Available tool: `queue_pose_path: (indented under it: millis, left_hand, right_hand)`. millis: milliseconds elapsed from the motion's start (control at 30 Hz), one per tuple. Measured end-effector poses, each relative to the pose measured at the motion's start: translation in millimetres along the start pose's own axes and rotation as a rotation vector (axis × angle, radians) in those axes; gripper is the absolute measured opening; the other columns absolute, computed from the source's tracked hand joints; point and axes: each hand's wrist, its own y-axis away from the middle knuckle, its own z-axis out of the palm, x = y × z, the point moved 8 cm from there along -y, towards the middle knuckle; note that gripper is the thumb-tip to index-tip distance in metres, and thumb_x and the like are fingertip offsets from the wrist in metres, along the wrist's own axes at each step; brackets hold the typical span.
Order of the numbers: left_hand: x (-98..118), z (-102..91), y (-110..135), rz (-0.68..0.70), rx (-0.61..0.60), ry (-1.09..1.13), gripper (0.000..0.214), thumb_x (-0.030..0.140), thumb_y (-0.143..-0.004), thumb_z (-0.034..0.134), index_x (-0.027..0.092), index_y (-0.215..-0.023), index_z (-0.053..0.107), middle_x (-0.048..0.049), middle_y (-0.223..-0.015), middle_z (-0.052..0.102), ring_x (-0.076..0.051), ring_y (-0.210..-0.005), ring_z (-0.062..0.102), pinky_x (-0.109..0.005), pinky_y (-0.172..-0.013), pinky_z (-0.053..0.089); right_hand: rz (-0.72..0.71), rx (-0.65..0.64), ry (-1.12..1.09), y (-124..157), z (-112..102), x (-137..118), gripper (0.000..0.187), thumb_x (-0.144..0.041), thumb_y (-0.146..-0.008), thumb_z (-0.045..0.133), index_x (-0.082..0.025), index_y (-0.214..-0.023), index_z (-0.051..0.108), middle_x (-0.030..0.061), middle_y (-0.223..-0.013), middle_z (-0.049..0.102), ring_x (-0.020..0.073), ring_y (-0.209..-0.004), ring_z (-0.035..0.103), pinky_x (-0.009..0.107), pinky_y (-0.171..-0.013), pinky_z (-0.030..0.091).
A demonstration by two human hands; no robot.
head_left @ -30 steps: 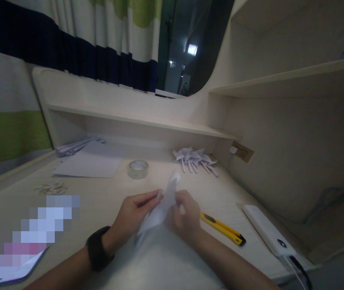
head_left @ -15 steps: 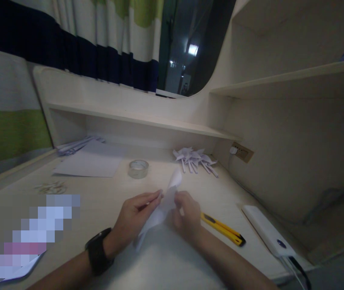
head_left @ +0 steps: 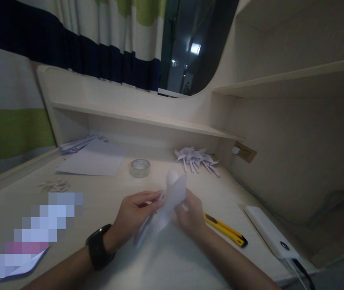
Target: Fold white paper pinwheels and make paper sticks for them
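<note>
Between my hands, above the desk, is a white paper pinwheel point(head_left: 176, 193) with curled blades, slightly blurred. My left hand point(head_left: 138, 207), with a black watch on the wrist, pinches it from the left, close to its middle. A rolled paper stick point(head_left: 143, 233) slants down below those fingers. My right hand point(head_left: 191, 211) is closed at the pinwheel's right side, its fingertips partly behind a blade. To the right of that hand a yellow utility knife point(head_left: 224, 229) lies on the desk.
Finished-looking paper pinwheels point(head_left: 194, 157) lie in a pile at the back. A tape roll point(head_left: 140, 168), white paper sheets point(head_left: 92, 161) and small scattered pieces point(head_left: 55, 185) are further left. A white power strip point(head_left: 268, 229) lies along the right edge, below a wall socket point(head_left: 246, 152).
The pinwheel has turned between my hands, so a broad blade now faces me in front of the right fingertips. The view has shifted slightly; the left hand keeps its pinch.
</note>
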Motion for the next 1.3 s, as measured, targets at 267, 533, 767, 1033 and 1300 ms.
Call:
queue_pose_path:
  millis: [267,533,767,1033,1300]
  left_hand:
    - [-6,1.7,0,-0.097,-0.051,0.027,0.023,0.029,-0.072,0.072,0.02,-0.093,0.075,-0.0042,-0.088,0.075,-0.02,-0.072,0.07,-0.028,-0.061,0.058]
    - [-10,5.4,-2,-0.187,-0.117,0.121,0.021,0.031,-0.073,0.071,0.018,-0.09,0.076,-0.0056,-0.087,0.075,-0.02,-0.075,0.069,-0.028,-0.066,0.056]
    - [-8,5.4,-4,-0.185,-0.153,0.105,0.017,0.027,-0.072,0.072,0.017,-0.086,0.076,-0.0058,-0.08,0.075,-0.018,-0.07,0.067,-0.026,-0.065,0.055]
    - [9,1.2,-8,-0.03,-0.1,0.009,0.012,0.027,-0.074,0.069,0.018,-0.079,0.076,-0.0045,-0.081,0.069,-0.015,-0.067,0.063,-0.024,-0.058,0.054]
    - [13,0.9,-3,0.056,-0.08,-0.128,0.021,0.033,-0.088,0.051,0.017,-0.081,0.062,-0.0003,-0.074,0.058,-0.012,-0.06,0.056,-0.021,-0.047,0.047]
  right_hand:
    - [0.132,-0.027,-0.101,-1,3,9,0.01,-0.015,-0.081,0.051,-0.018,-0.076,0.058,0.0021,-0.07,0.058,0.015,-0.067,0.058,0.024,-0.062,0.047]
    - [0.097,-0.008,-0.082,1,5,5,0.01,-0.014,-0.079,0.051,-0.018,-0.075,0.059,0.0025,-0.071,0.061,0.0142,-0.064,0.057,0.023,-0.06,0.045]
    - [0.198,-0.062,-0.116,4,9,12,0.009,-0.016,-0.079,0.052,-0.018,-0.074,0.059,0.0025,-0.074,0.062,0.0142,-0.066,0.058,0.023,-0.061,0.046]
    - [0.238,-0.014,-0.112,2,6,11,0.011,-0.017,-0.078,0.051,-0.018,-0.07,0.059,0.0001,-0.064,0.058,0.0128,-0.057,0.053,0.022,-0.054,0.043]
    - [0.184,0.055,-0.119,1,-1,0,0.011,-0.013,-0.076,0.05,-0.018,-0.069,0.057,0.0002,-0.065,0.058,0.0128,-0.058,0.053,0.022,-0.054,0.043]
